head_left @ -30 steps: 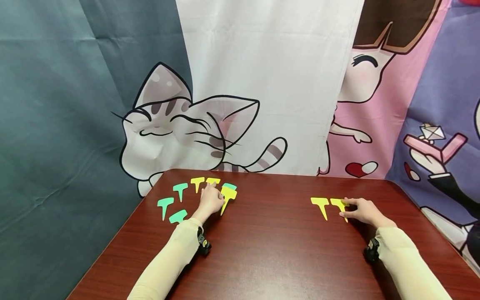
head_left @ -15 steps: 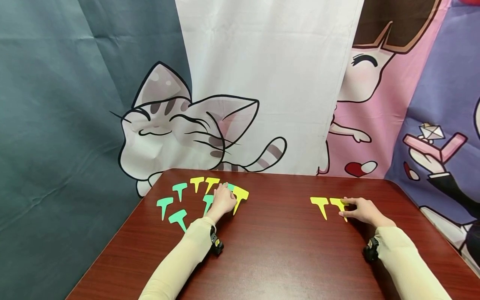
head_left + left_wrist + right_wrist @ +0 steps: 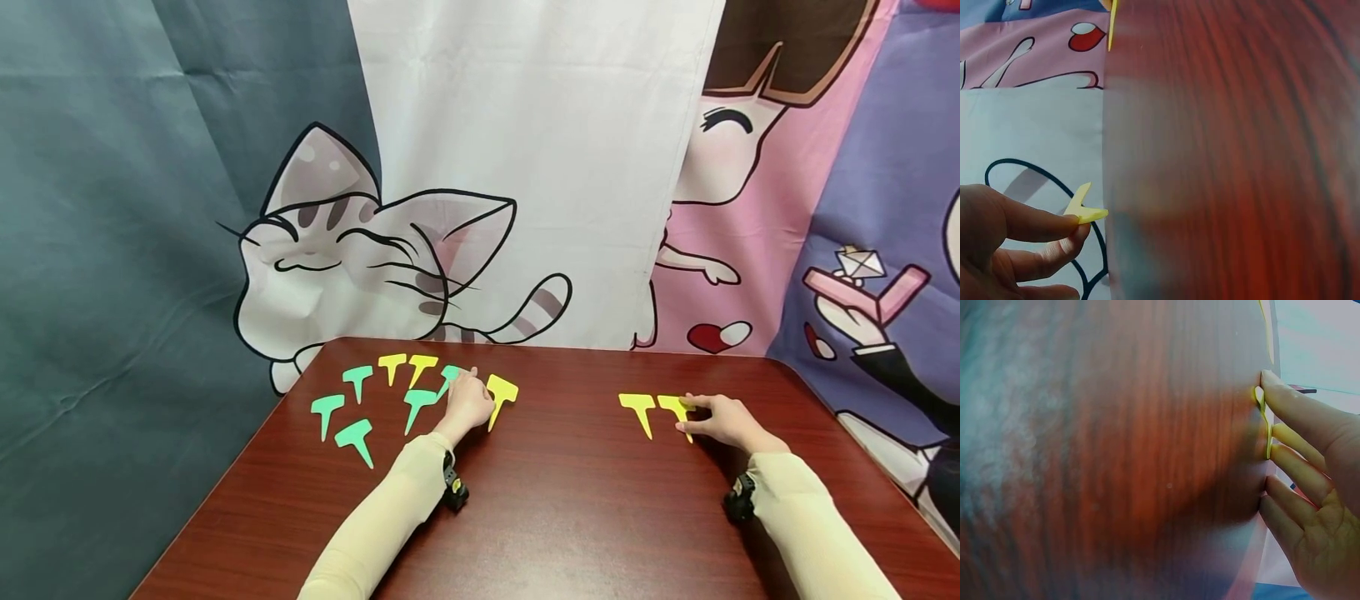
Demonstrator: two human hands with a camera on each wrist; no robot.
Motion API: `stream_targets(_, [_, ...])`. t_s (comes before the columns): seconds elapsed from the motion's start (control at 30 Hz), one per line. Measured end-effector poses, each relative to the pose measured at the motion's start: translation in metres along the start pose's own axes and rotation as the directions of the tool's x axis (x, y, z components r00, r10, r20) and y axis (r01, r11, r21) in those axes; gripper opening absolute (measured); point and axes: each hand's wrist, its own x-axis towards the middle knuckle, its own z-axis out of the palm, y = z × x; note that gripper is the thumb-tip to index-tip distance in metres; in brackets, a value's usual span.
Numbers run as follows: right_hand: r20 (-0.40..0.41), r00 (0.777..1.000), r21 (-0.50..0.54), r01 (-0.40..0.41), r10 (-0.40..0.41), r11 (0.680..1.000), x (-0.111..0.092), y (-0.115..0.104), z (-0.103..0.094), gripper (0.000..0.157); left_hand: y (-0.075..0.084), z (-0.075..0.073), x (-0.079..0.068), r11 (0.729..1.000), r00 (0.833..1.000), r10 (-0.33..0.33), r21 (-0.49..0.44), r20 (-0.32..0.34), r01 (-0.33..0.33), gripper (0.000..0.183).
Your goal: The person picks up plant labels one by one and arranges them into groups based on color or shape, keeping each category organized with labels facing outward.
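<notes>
In the head view my left hand [image 3: 468, 402] reaches over the left half of the table. Its thumb and fingertip pinch a yellow T-shaped plant label [image 3: 502, 392], as the left wrist view shows. Just left of this hand lies a green plant label [image 3: 447, 379], partly hidden behind it. At the right, my right hand [image 3: 727, 423] rests with relaxed, spread fingers on a second yellow label [image 3: 673, 404] lying on the table. The right wrist view shows that label edge-on at the fingertips. Beside it lies another yellow label [image 3: 638, 406].
Several green labels, one of them [image 3: 327, 407] far left, lie spread on the brown table [image 3: 570, 500]. Two yellow labels, including a left one [image 3: 392, 362], lie near the back edge. A printed cloth [image 3: 585, 167] hangs behind the table.
My left hand has moved right with the yellow label, uncovering green and yellow labels behind it. The right hand has stayed in place.
</notes>
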Motion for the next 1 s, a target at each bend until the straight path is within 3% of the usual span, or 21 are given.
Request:
stream_targets(0.53, [0.01, 1.0, 0.0, -0.01, 0.01, 1.0, 0.001, -0.001, 0.0, 0.069, 0.025, 0.018, 0.01, 1.0, 0.999, -0.011, -0.02, 0.031, 0.012, 0.036])
stream_targets(1.0, [0.006, 1.0, 0.004, -0.012, 0.012, 1.0, 0.0, -0.002, -0.001, 0.069, 0.054, 0.038, 0.017, 0.999, 0.998, -0.036, 0.033, 0.051, 0.035, 0.024])
